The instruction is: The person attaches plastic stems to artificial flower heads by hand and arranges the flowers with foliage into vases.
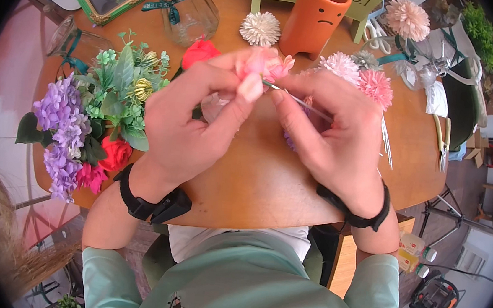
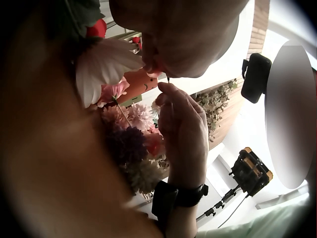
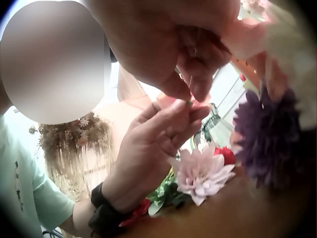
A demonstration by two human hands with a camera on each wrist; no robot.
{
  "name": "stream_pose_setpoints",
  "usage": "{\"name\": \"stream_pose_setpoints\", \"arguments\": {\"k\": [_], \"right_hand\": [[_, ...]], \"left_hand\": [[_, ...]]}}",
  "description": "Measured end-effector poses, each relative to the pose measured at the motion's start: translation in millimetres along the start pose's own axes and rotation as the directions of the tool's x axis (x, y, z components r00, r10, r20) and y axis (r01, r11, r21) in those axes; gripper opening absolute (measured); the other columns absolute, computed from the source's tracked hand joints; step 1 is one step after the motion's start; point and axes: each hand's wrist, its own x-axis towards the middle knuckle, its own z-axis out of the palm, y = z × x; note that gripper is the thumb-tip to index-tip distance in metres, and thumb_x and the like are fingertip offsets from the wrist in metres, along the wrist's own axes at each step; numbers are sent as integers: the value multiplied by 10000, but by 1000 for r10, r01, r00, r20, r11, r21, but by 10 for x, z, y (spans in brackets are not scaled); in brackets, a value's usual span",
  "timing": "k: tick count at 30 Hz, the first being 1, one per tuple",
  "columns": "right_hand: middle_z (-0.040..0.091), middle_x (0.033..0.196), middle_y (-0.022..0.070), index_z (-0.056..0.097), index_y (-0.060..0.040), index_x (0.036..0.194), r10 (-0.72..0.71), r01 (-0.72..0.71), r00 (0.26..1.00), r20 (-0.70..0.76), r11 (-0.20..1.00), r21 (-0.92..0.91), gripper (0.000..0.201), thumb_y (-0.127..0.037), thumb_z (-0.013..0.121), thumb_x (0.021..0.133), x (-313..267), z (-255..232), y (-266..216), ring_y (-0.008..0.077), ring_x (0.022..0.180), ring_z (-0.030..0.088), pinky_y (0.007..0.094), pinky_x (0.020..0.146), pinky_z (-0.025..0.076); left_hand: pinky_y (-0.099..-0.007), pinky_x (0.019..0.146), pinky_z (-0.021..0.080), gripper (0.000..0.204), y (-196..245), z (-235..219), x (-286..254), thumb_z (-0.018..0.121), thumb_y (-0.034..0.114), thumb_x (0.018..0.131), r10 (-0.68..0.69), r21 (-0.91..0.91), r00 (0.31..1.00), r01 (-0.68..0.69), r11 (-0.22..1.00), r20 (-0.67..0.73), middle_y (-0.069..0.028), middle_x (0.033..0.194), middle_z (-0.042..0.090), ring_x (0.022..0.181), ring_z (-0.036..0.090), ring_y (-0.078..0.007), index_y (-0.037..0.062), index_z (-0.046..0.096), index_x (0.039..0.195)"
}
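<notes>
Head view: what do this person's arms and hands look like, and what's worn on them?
The left hand and right hand are ungloved. A black strap with a dark boxy unit is worn on the left wrist, another black strap on the right. The short fabric sleeves are pale mint green.

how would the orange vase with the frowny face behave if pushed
The orange vase may tip if pushed near its rim, being taller than wide and standing on stubby feet. Its wall looks stiff and smooth, so it probably keeps its shape when gripped. Knocked over, it might roll, since its body is round.
</notes>
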Motion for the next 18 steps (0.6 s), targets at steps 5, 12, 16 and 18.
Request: {"name": "stream_pose_setpoints", "arguments": {"k": [5, 12, 16, 18], "right_hand": [[687, 822, 6, 769, 15, 946, -18, 13, 992, -126, 999, -42, 60, -38, 783, 922, 122, -305, 16, 40, 641, 543, 220, 576, 410], [610, 671, -42, 768, -6, 824, 6, 30, 898, -441, 997, 76, 152, -124, 834, 893, 199, -351, 274, 3, 549, 447, 212, 495, 298], [622, 666, -52, 770, -2, 825, 21, 30, 873, -486, 995, 98, 184, -155, 842, 895, 237, -405, 333, -4, 551, 447, 206, 499, 296], [619, 651, -56, 771, -1, 824, 30, 32, 860, -509, 993, 113, 197, -168, 844, 898, 248, -449, 391, -5, 546, 443, 204, 498, 293]], "left_hand": [[-289, 852, 589, 70, -66, -129, 88, 675, -60, 989, -123, 76, 988, 130, 989, -93, -187, 1152, 757, 962, 732, -163, -26, 624, 1022], [-351, 831, 565, 164, 23, -96, 99, 795, 69, 889, -121, 351, 937, -2, 936, 327, -155, 1125, 766, 914, 726, -244, 4, 647, 909], [-397, 912, 547, 164, 43, -124, 195, 786, 100, 898, 17, 469, 966, -141, 872, 259, -203, 1265, 713, 1071, 701, -333, 3, 687, 987], [-411, 949, 537, 178, 126, -136, 292, 755, 102, 920, -26, 461, 966, -98, 882, 256, -207, 1297, 697, 1118, 684, -354, 2, 687, 1051]]}}
